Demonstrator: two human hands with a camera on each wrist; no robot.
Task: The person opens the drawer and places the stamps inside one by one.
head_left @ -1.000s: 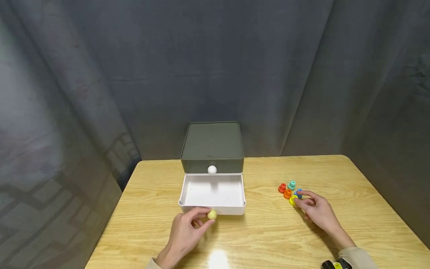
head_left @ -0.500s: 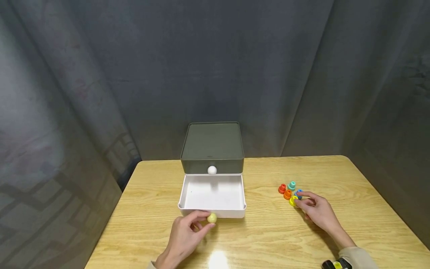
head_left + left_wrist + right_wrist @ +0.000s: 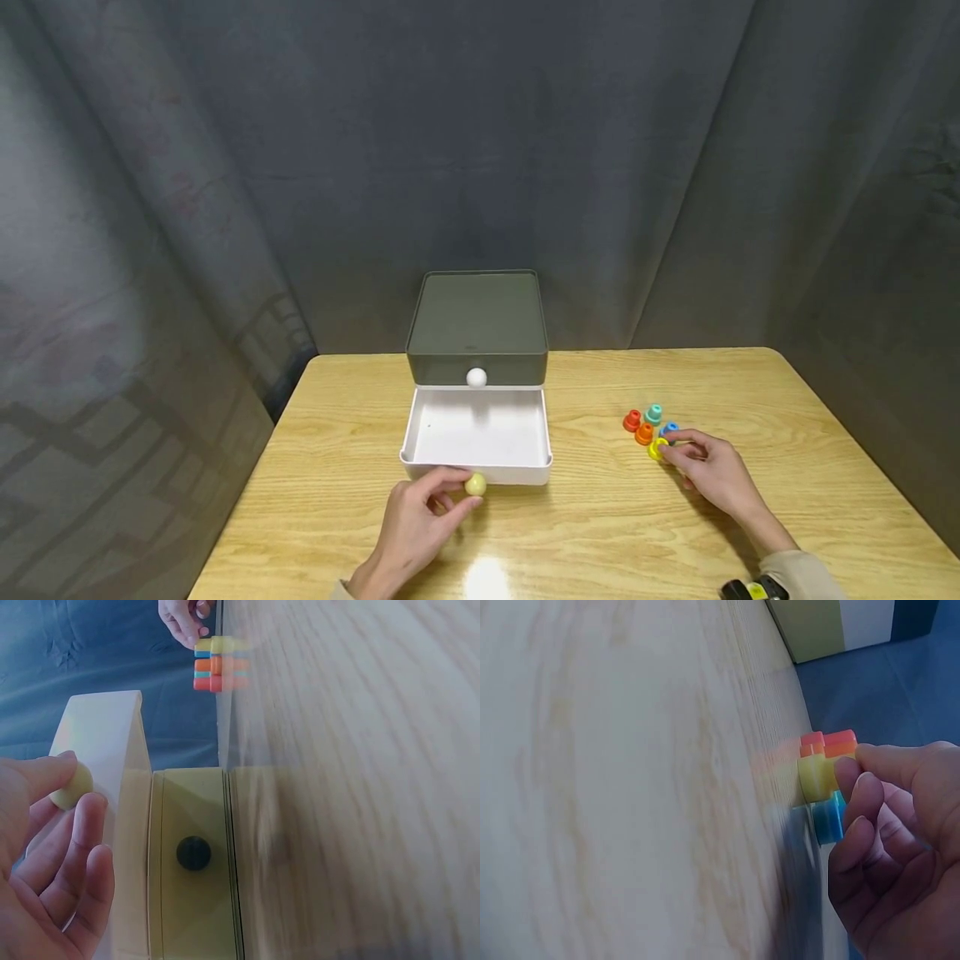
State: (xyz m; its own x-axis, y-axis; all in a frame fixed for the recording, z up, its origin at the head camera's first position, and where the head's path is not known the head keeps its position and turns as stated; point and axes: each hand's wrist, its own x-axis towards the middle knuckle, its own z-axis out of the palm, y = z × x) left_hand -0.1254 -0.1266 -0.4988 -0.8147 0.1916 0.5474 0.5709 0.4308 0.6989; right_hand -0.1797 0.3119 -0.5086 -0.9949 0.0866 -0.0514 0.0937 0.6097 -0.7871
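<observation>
My left hand [image 3: 416, 521] pinches a pale yellow round knob [image 3: 476, 484] on the front of a white drawer [image 3: 517, 475] between thumb and index finger. That drawer stands pulled out from a small chest [image 3: 480, 317] with a dark grey-green top, and its floor shows bare apart from a tiny dark speck. To the right, my right hand [image 3: 712, 475] has thumb and index finger on a yellow stepped plastic peg [image 3: 817, 776], which stands on the table. Close beside it are a blue peg [image 3: 669, 431], an orange peg [image 3: 644, 433], a red peg [image 3: 632, 420] and a teal peg [image 3: 654, 414].
The chest's dark upper drawer has a white knob [image 3: 476, 377] and is closed. Below the white drawer, a yellowish drawer [image 3: 193, 907] with a dark knob [image 3: 193, 853] is also closed. Grey curtains [image 3: 480, 167] hang behind the wooden table [image 3: 337, 433].
The left hand has drawn the white drawer slightly further out toward the person, then held still. The right hand has stayed at the yellow peg, and the pegs keep their places.
</observation>
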